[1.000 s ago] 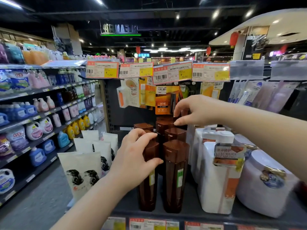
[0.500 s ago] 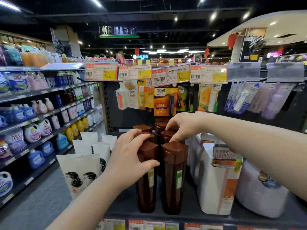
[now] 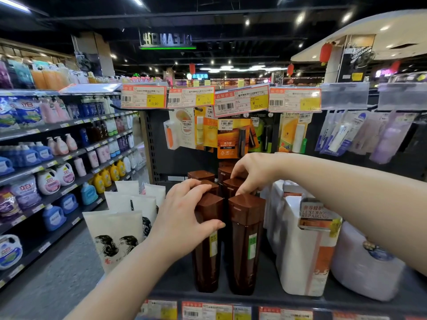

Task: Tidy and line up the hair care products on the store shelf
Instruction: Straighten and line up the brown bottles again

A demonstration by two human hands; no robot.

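Brown bottles (image 3: 246, 239) stand upright in two columns on the shelf (image 3: 265, 294), between white pouches (image 3: 115, 236) on the left and white jugs (image 3: 298, 257) on the right. The left hand (image 3: 184, 218) grips the front-left bottle (image 3: 206, 262) near its top, fingers over the lid and thumb across its front (label facing out). The right hand (image 3: 254, 172) reaches over the right column, fingertips curled round the cap (image 3: 231, 184) of the bottle behind the front one. Price tags (image 3: 241, 101) hang above.
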